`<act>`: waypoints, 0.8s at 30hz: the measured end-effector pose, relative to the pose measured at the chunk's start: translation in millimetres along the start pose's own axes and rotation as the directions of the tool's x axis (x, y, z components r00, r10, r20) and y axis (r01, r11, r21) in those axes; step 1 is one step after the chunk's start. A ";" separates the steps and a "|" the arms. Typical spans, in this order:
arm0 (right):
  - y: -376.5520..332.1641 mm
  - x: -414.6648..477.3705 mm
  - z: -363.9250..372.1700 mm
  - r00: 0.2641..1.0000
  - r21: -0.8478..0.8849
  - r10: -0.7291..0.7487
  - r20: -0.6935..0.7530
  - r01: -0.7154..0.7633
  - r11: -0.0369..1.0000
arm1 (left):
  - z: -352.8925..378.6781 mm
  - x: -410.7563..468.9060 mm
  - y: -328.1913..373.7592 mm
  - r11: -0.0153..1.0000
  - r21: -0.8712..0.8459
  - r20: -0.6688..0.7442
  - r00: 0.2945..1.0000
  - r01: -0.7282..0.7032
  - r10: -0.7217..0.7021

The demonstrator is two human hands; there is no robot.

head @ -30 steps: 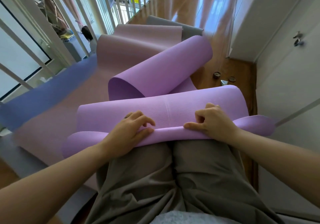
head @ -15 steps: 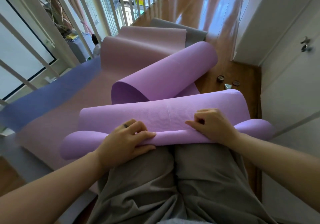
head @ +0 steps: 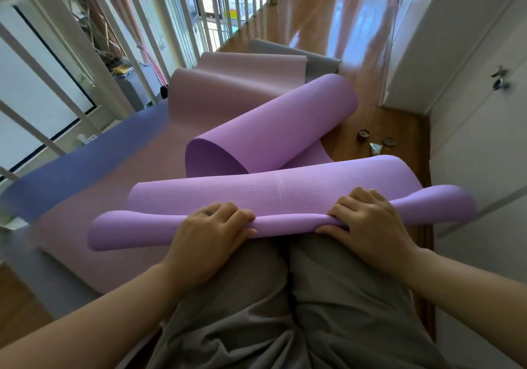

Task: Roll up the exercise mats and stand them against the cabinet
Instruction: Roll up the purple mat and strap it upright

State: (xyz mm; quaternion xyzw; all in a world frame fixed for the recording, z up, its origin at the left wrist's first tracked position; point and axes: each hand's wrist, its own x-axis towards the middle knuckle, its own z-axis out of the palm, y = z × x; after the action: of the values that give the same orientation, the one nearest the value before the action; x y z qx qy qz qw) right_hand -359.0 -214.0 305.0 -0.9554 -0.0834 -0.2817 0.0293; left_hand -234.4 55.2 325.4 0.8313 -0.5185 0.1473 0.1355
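Purple mat (head: pixel 285 194) lies across the person's knees in grey trousers (head: pixel 285 297), its near edge curled into a thin roll running sideways under both hands, its far end arching in a loose open loop above the pink mat (head: pixel 228 83) spread on the floor. The left hand (head: pixel 211 231) grips the roll, fingers bent close together over the top and thumb along the near side. The right hand (head: pixel 368 223) grips it likewise, knuckles raised. A blue mat (head: pixel 85 163) lies to the left, and the white cabinet (head: pixel 484 129) stands just right of the roll's end
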 end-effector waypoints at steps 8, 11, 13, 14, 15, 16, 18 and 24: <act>8.0 24.2 -0.6 0.997 0.014 0.043 0.071 -0.044 0.999 | -11.6 19.0 -4.1 1.000 0.025 0.083 0.997 0.007 -0.009; 15.8 45.3 -19.7 0.984 0.090 0.026 0.174 -0.042 0.995 | -33.2 33.3 -12.1 0.998 0.000 0.082 0.994 -0.067 0.067; 15.4 52.1 -34.7 0.969 0.131 0.017 0.247 -0.051 0.990 | -46.3 34.2 -13.1 0.991 -0.036 0.113 0.985 -0.131 0.134; 13.3 50.6 -40.4 0.956 0.147 0.018 0.294 -0.064 0.987 | -48.5 30.1 -10.6 0.988 -0.044 0.127 0.980 -0.150 0.154; 10.6 45.7 -43.1 0.940 0.162 0.023 0.341 -0.083 0.983 | -47.9 24.2 -6.6 0.986 -0.049 0.140 0.976 -0.161 0.166; 7.5 37.5 -42.7 0.924 0.176 0.024 0.382 -0.098 0.979 | -45.6 17.5 -2.2 0.985 -0.054 0.156 0.973 -0.165 0.171; -0.2 18.9 -36.2 0.900 0.230 0.027 0.435 -0.140 0.963 | -36.9 3.3 3.0 0.986 -0.069 0.191 0.968 -0.150 0.161; -3.8 5.0 -17.4 0.885 0.330 0.134 0.446 -0.302 0.894 | -21.0 5.9 -2.6 0.974 -0.228 0.347 0.935 0.009 0.072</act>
State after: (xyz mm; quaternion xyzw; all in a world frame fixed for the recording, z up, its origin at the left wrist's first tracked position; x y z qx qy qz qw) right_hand -364.8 -211.3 322.4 -0.9709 -0.0320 -0.0463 0.2327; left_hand -231.8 59.4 346.8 0.8149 -0.5610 -0.0618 0.1316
